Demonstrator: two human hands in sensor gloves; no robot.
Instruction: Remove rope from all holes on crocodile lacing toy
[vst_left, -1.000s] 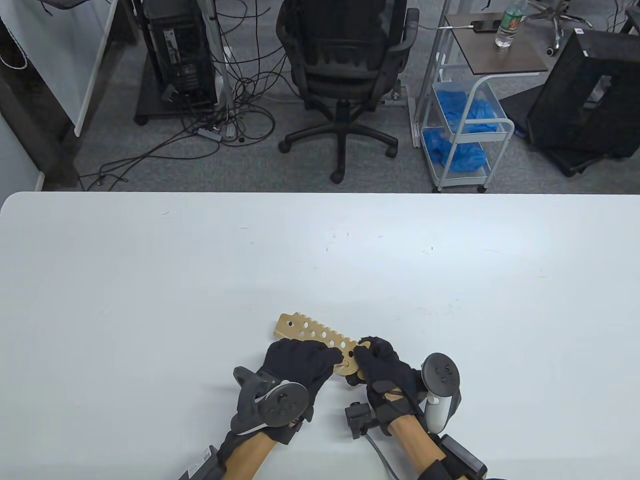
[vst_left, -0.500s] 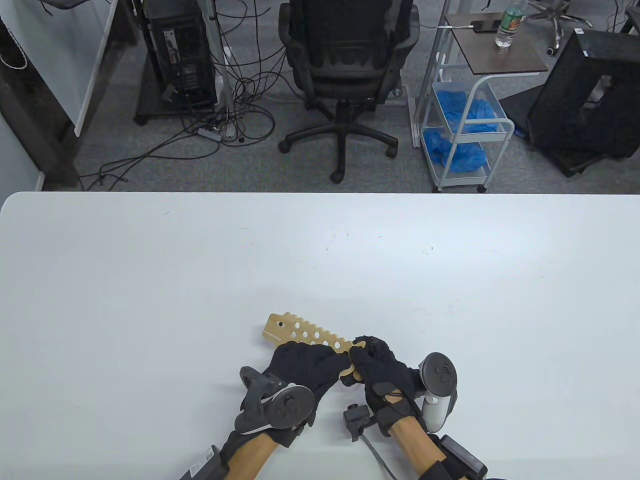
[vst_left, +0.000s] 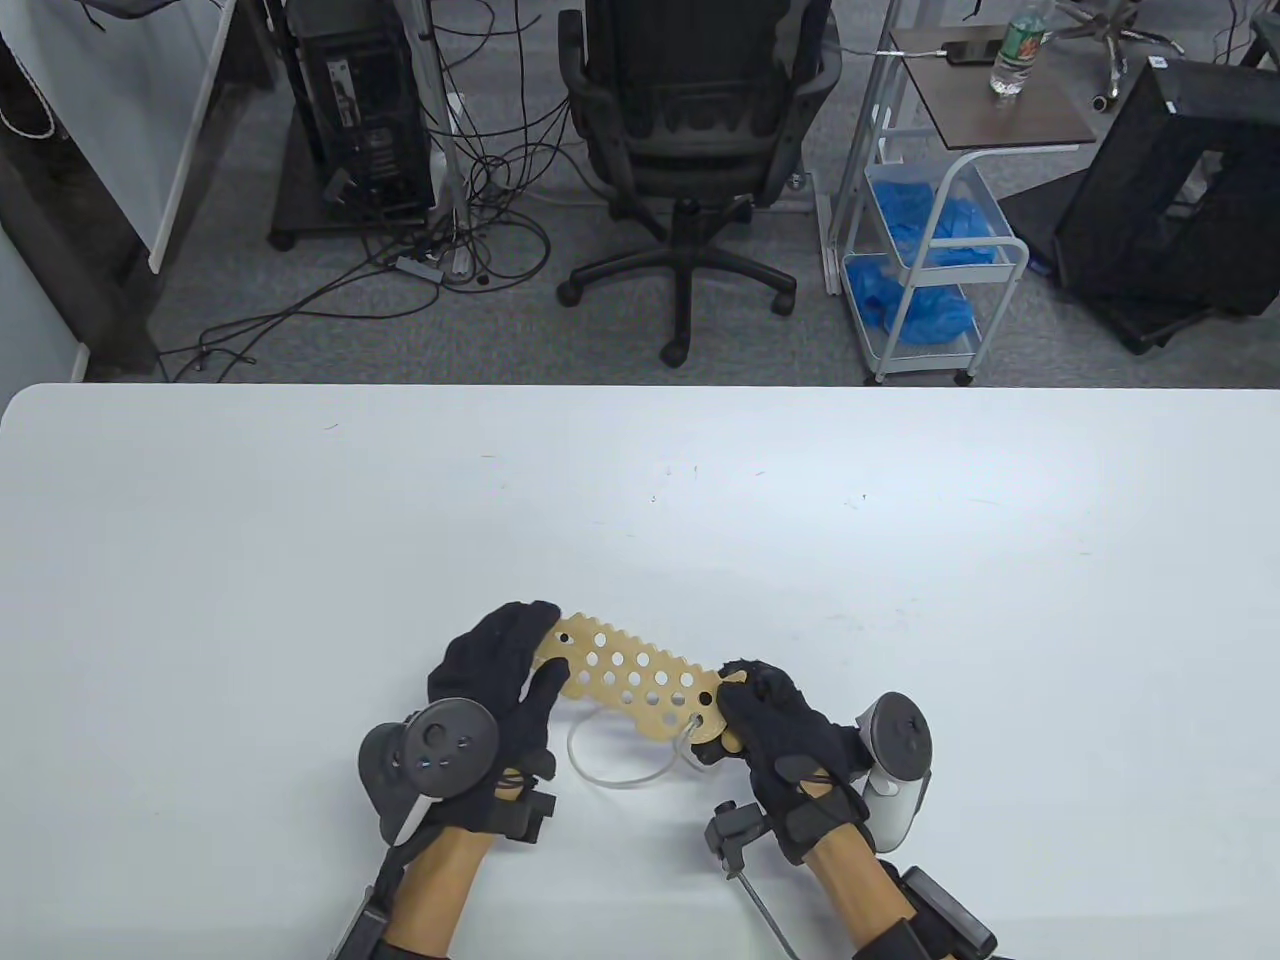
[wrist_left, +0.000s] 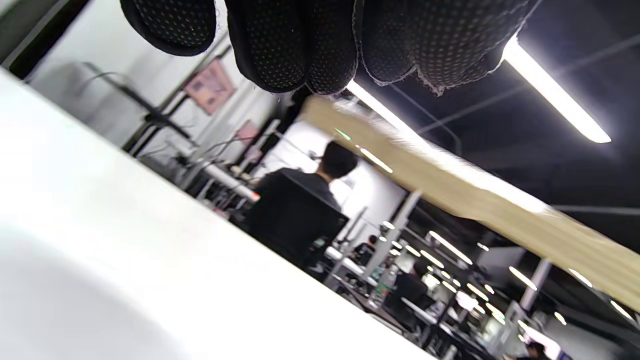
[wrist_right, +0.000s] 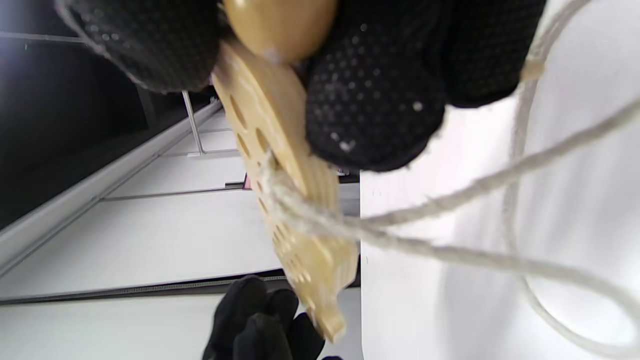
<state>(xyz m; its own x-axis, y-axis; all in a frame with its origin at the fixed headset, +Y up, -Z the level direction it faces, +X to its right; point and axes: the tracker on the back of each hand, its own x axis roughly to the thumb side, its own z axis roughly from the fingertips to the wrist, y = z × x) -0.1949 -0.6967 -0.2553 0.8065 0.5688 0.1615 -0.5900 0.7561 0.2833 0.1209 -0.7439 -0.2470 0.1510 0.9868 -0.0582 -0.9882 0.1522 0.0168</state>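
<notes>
Item: crocodile lacing toy (vst_left: 640, 682), flat wooden board, tan, notched along its far edge, pierced with rows of round holes. Location: near the front edge of the tabletop (vst_left: 640, 480), about midway along it, lifted off the surface and tilted, long axis running from far-left to near-right.

Item: rope (vst_left: 620, 760), pale cord. Passes through a hole at the board's right end; in the right wrist view two strands leave that hole. A loose loop hangs beneath the board and lies on the tabletop between the two hands. The other holes visible from above show no cord.

Left hand (vst_left: 500, 680): black glove, tracker on its back. Fingers and thumb curled round the board's left end, holding it. In the left wrist view the fingertips (wrist_left: 300, 45) hang just above the blurred edge of the board.

Right hand (vst_left: 780, 730): black glove, tracker on its back. Fingers (wrist_right: 370, 100) and thumb pinch the board's right end, beside the threaded hole; a rounded wooden part sits between them in the right wrist view. Whether it also has hold of the cord cannot be told
</notes>
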